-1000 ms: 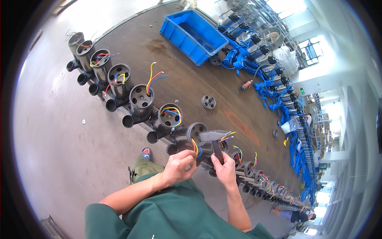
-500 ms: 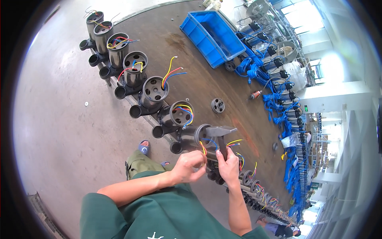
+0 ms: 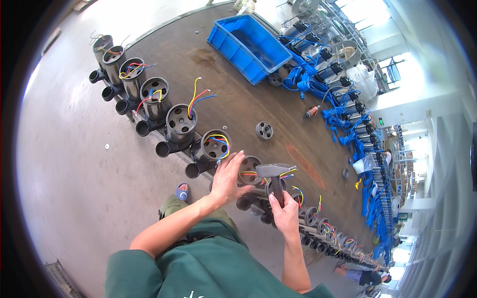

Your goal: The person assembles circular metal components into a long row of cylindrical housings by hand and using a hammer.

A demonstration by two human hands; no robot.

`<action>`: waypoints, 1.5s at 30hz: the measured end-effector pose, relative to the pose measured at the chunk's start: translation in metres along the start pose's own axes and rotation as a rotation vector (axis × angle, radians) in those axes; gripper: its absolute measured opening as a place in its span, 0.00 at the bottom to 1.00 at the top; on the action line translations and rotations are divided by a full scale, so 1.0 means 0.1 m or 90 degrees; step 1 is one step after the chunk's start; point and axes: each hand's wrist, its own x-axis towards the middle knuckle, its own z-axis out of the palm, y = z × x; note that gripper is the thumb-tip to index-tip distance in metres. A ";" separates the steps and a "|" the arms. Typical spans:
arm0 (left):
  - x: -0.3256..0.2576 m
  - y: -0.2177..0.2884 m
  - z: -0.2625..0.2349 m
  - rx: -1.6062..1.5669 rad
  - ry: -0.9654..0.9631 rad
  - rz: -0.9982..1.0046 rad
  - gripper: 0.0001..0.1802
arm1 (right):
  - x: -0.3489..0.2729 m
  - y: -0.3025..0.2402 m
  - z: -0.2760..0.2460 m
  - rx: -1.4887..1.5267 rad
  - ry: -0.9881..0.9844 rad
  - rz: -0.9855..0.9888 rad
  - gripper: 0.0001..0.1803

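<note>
My right hand [image 3: 285, 212] is closed round the handle of a hammer [image 3: 276, 171], held upright with its metal head over the row of motor housings. My left hand [image 3: 227, 183] has its fingers stretched out and holds nothing. It is beside the nearest motor housing [image 3: 248, 167], covering part of its side; whether it touches cannot be made out. Yellow and red wires lie in that housing's open top, partly behind the hammer head. Just to the left stands another housing [image 3: 216, 144] with yellow, red and blue wires curled over its holed end plate.
More housings [image 3: 181, 119] with loose wires line the bench edge. A round holed plate [image 3: 264, 130] lies on the brown bench [image 3: 233, 107]. Farther back are a blue crate [image 3: 248, 54], blue cable coils [image 3: 299, 79] and an orange-ended connector [image 3: 311, 112]. Another person [image 3: 370, 277] is at far lower right.
My left hand has let go of the wires, moved up and opened beside the housing. Its wires now lie inside the top. The hammer remains in my right hand.
</note>
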 end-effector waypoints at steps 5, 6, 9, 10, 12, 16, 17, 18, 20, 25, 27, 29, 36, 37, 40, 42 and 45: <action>0.03 0.12 -0.09 0.074 -0.009 0.021 0.57 | -0.02 0.14 0.00 0.054 0.024 0.019 0.13; 0.04 0.18 -0.12 0.062 -0.001 0.058 0.49 | -0.04 0.15 -0.01 0.056 0.033 0.022 0.13; 0.17 0.34 -0.11 0.187 -0.032 0.166 0.37 | -0.07 0.13 -0.06 0.116 0.044 0.045 0.11; 0.22 0.34 -0.04 0.193 -0.028 0.152 0.27 | -0.09 0.09 -0.08 0.146 0.047 0.055 0.11; 0.23 0.33 0.06 0.200 -0.065 0.085 0.26 | -0.10 0.03 -0.13 0.169 0.043 0.058 0.09; 0.31 0.34 0.11 0.180 -0.049 0.063 0.23 | -0.09 -0.06 -0.22 0.179 0.058 0.037 0.09; 0.32 0.34 0.11 0.172 -0.042 0.064 0.23 | -0.09 -0.06 -0.22 0.175 0.058 0.032 0.09; 0.34 0.34 0.14 0.179 -0.010 0.088 0.20 | -0.08 -0.08 -0.22 0.183 0.061 0.019 0.10; 0.34 0.33 0.18 0.175 0.027 0.109 0.18 | -0.05 -0.07 -0.19 0.184 0.044 -0.001 0.08; 0.29 0.33 0.13 0.065 0.152 0.212 0.10 | -0.02 -0.14 -0.14 0.162 0.052 -0.009 0.08; 0.16 0.43 -0.03 -0.002 0.186 0.201 0.08 | -0.04 -0.14 -0.15 0.122 0.077 -0.002 0.12; -0.11 0.35 -0.17 -0.140 0.101 0.032 0.07 | -0.07 -0.29 -0.15 0.034 0.079 -0.032 0.13; -0.45 0.21 -0.26 -0.746 -0.004 -0.521 0.10 | 0.17 0.31 0.29 -0.166 -0.006 -0.106 0.16; -0.45 0.20 -0.28 -0.768 -0.011 -0.524 0.11 | 0.19 0.31 0.27 -0.115 0.010 -0.126 0.16; -0.57 0.18 -0.29 -0.840 -0.042 -0.542 0.16 | 0.11 0.00 0.06 -0.086 0.002 -0.089 0.15; -0.56 0.20 -0.32 -0.854 -0.053 -0.556 0.17 | 0.03 -0.23 -0.10 -0.080 0.006 -0.099 0.14; -0.54 0.25 -0.35 -0.860 -0.060 -0.552 0.19 | -0.03 -0.27 -0.02 -0.110 0.030 -0.162 0.12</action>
